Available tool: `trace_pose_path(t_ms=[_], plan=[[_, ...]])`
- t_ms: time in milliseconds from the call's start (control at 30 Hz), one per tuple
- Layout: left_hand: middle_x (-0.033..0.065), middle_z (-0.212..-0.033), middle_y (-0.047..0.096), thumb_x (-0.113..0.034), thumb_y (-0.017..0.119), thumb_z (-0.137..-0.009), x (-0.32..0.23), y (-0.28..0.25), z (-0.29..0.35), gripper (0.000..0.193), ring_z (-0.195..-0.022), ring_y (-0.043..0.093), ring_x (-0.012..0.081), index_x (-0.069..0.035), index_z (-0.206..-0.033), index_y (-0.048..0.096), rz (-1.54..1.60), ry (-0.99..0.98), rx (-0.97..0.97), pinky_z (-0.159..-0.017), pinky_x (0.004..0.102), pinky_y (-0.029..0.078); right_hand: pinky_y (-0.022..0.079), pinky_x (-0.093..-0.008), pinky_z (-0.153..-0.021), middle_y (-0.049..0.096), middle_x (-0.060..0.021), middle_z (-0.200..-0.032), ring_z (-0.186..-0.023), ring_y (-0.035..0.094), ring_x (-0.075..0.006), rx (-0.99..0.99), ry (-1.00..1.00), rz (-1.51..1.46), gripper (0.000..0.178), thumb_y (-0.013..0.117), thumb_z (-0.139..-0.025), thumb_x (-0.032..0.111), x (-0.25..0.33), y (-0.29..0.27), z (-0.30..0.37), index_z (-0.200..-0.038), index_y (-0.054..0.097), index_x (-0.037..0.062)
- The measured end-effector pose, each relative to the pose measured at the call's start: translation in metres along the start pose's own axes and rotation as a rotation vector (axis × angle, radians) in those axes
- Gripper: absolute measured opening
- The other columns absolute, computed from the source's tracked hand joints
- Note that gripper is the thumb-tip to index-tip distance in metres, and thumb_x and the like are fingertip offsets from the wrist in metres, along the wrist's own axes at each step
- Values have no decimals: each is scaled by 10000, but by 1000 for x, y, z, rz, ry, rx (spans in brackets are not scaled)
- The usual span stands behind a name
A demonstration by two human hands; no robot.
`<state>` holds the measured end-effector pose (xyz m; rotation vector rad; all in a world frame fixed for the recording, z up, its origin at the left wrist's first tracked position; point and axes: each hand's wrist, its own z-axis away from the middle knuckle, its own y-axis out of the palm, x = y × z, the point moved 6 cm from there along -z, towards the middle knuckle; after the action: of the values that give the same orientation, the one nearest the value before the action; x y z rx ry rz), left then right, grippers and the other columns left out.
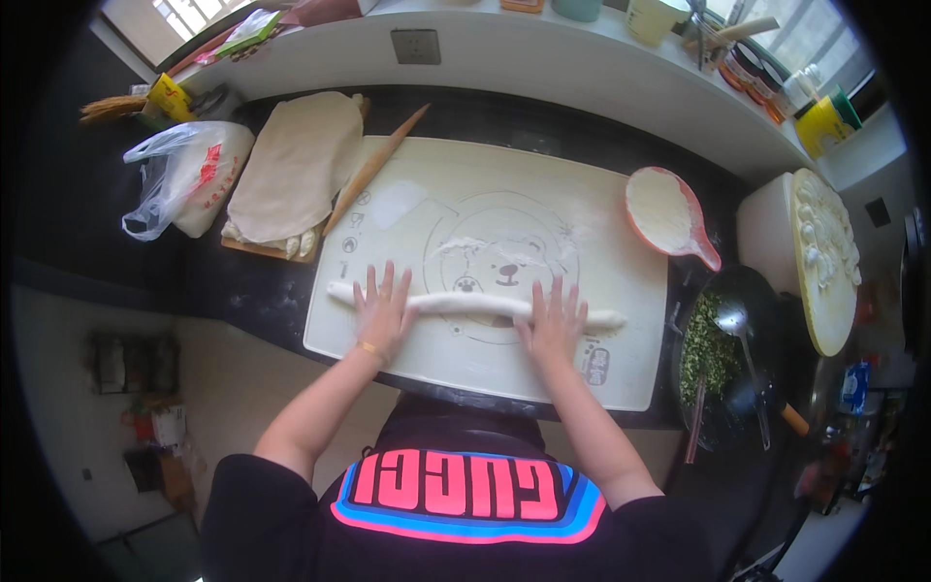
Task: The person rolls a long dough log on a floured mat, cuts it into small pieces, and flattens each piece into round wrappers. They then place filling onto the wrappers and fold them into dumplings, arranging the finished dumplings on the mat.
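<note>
A long, smooth rope of white dough (pixel 465 304) lies crosswise on the cream mat (pixel 427 367), its ends tapering past both hands. The left hand (pixel 384 315) and right hand (pixel 552 323) press palm-down on it, fingers spread — each grip wide, closed around nothing. Loose flour dusts the mat's printed bear. A tapered wooden rolling pin (pixel 380 167) rests at the mat's left edge, a pink scoop (pixel 702 241) of powdery flour at its right. The surface (pixel 254 296) is glossy black — flour-specked, below a white window ledge (pixel 543 27).
</note>
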<state>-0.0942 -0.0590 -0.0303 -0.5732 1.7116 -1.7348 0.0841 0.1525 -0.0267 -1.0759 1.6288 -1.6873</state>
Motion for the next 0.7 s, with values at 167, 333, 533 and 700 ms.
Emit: trace_pose_path(t_ms=[167,333,533,700], plan=[[147,-1515,145,-445,419,-901,2,-13,-13,627,-1390,91,379,-167,-1441,266,60,-14,1,-1066,621,34,40,-638,-1050,102,-204,-1503,-1358,64,-477,38,39,-18,788,584,-801,468,9,-2,22,-1449,246,173],[128,-1520,138,-507,397,-900,16,-27,-113,653,-1397,91,350,-171,-1443,260,20,-85,-104,-1072,613,22,22,-620,-1061,106,-219,-1502,-1375,65,-440,-32,329,48,698,470,-867,497,-12,-5,-88,-1441,267,157],[130,-1517,154,-495,438,-873,33,-15,-49,664,-1391,89,377,-201,-1443,266,76,106,10,-1075,605,23,31,-607,-1069,126,-213,-1500,-1375,72,-438,87,176,32,697,470,-867,500,1,-5,-6,-1440,272,157],[130,-1517,150,-481,456,-869,48,-14,-53,658,-1388,68,397,-219,-1442,268,107,113,-23,-1055,635,12,39,-610,-1068,131,-196,-1505,-1375,74,-439,70,250,88,680,454,-875,502,0,-5,-3,-1441,272,174]])
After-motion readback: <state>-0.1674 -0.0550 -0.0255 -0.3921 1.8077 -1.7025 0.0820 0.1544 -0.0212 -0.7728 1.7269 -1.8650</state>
